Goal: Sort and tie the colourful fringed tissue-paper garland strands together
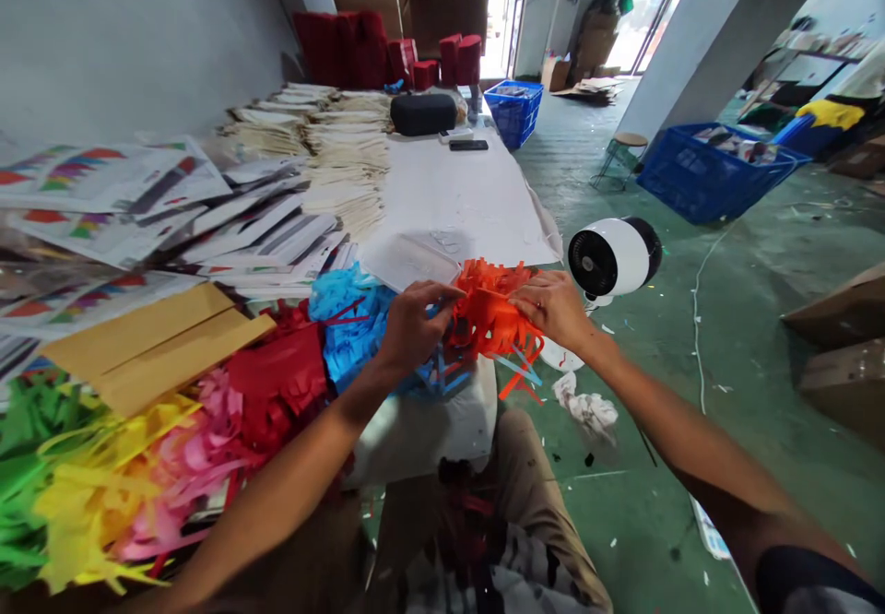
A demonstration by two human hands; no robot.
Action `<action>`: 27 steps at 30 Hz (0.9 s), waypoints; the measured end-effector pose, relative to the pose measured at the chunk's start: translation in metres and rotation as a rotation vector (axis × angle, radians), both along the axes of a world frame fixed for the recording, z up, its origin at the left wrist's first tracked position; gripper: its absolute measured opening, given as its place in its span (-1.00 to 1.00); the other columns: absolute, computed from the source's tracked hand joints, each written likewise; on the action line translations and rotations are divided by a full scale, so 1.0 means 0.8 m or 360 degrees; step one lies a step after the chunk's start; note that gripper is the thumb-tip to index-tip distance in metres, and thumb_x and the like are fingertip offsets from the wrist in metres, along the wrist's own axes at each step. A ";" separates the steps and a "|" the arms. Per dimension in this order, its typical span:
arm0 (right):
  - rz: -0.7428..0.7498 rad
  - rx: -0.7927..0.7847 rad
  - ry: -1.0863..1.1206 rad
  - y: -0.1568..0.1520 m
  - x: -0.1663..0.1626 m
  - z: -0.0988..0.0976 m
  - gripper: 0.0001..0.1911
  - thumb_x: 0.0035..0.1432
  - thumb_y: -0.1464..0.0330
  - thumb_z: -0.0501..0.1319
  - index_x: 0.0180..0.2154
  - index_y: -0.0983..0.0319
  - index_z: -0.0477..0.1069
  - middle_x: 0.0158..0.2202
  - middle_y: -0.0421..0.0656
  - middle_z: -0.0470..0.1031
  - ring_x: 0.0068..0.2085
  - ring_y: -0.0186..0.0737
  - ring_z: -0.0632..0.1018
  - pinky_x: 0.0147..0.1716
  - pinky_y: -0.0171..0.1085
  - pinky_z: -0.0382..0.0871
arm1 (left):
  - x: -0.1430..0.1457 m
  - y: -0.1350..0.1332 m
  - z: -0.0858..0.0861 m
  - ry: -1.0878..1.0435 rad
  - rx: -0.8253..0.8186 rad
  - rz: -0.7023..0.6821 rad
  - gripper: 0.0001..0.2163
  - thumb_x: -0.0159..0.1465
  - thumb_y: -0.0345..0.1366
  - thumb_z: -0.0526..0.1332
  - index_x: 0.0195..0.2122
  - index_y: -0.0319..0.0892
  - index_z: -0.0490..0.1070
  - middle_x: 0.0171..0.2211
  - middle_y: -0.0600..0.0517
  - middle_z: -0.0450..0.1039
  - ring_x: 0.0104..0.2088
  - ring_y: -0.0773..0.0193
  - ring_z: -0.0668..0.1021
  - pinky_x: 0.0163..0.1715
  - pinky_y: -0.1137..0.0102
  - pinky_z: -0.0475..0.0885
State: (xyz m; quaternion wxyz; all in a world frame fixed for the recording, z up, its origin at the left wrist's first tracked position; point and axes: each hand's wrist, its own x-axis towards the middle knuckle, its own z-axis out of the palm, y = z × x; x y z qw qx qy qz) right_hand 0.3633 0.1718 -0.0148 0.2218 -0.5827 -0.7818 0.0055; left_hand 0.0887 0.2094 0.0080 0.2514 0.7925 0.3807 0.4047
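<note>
A bundle of orange cut-paper fringe (pixel 492 310) sits at the table's near edge. My left hand (pixel 413 324) pinches its left side with curled fingers. My right hand (pixel 553 308) grips its right side, fingers closed over the paper. Under and left of the orange bundle lies a heap of blue paper fringe (pixel 349 324). Loose orange and blue strips hang down below the bundle toward my lap.
Red (pixel 280 383), pink (pixel 200 466), yellow (pixel 89 494) and green (pixel 24 466) fringe piles line the near left. Cardboard sheets (pixel 159 342), printed sheets (pixel 103 181) and paper stacks (pixel 346 153) cover the table. A white fan (pixel 612 259) stands on the floor right, near blue crates (pixel 712 176).
</note>
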 end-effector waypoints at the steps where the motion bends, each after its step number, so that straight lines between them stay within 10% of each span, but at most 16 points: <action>1: 0.0096 0.0037 -0.0009 -0.004 0.002 0.002 -0.69 0.46 0.21 0.14 -0.14 0.13 0.65 -0.16 -0.07 0.71 -0.07 -0.01 0.59 0.11 0.00 0.22 | 0.002 0.003 -0.002 -0.0051 -0.0068 0.0041 -0.85 0.32 -0.38 0.30 -0.18 -0.05 0.68 -0.17 0.01 0.70 -0.12 0.14 0.67 -0.06 0.26 0.56; 12: 0.0167 -0.0096 0.1009 -0.014 0.000 -0.008 -0.75 0.28 0.14 0.35 -0.28 0.16 0.68 -0.26 -0.09 0.72 -0.25 -0.10 0.67 -0.17 -0.15 0.49 | 0.026 -0.014 -0.029 -0.0043 -0.0317 0.0097 -0.76 0.22 -0.51 0.26 -0.21 -0.11 0.67 -0.22 0.03 0.71 -0.21 0.19 0.68 -0.12 0.31 0.55; 27: 0.0237 -0.0050 0.1013 -0.024 -0.005 0.008 -0.82 0.27 0.21 0.32 -0.33 0.12 0.63 -0.19 -0.12 0.69 -0.11 -0.05 0.66 0.02 -0.04 0.49 | 0.028 -0.020 -0.043 -0.0085 -0.0357 0.0056 -0.92 0.25 -0.37 0.33 -0.29 -0.11 0.63 -0.28 0.04 0.69 -0.22 0.18 0.66 -0.22 0.34 0.48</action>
